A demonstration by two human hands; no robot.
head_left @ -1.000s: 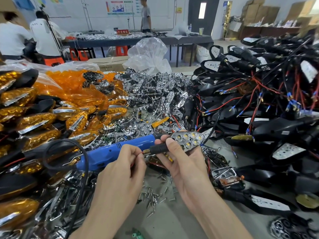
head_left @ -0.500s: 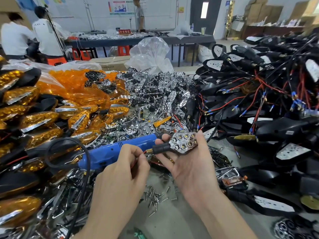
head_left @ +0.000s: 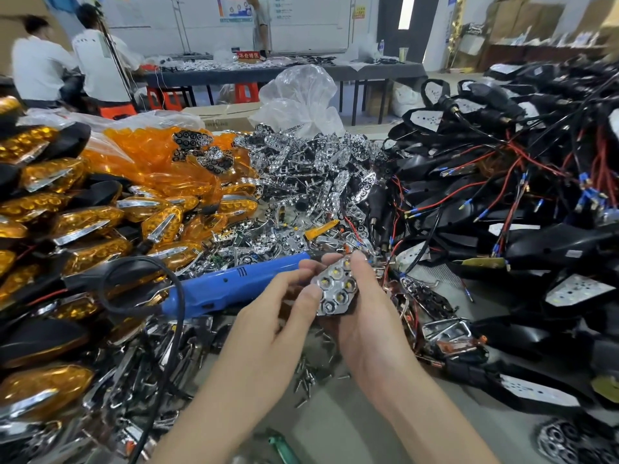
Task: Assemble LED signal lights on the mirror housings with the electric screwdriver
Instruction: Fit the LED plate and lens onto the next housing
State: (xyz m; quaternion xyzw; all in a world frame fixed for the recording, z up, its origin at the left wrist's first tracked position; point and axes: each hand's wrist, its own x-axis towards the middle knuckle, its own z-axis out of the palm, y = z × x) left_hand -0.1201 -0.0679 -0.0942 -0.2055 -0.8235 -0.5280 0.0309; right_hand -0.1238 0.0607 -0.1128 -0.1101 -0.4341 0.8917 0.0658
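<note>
1. Housings (head_left: pixel 502 202) are heaped at 2 o'clock.
2. Screwdriver (head_left: pixel 227 289) lies at 9 o'clock of the light, ungripped.
3. Right hand (head_left: pixel 365 329) cups the light from behind. Left hand (head_left: pixel 278 316) has left the stalk and pinches the light's 9 o'clock edge.
4. Light (head_left: pixel 336 288) has turned from sideways to upright, LEDs facing the camera, probably for a check before screwing.
5. Screws (head_left: pixel 311 376) lie at 6 o'clock.

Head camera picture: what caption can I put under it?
The right hand holds a silver LED light while the left hand, at the blue electric screwdriver, touches its edge.
</note>
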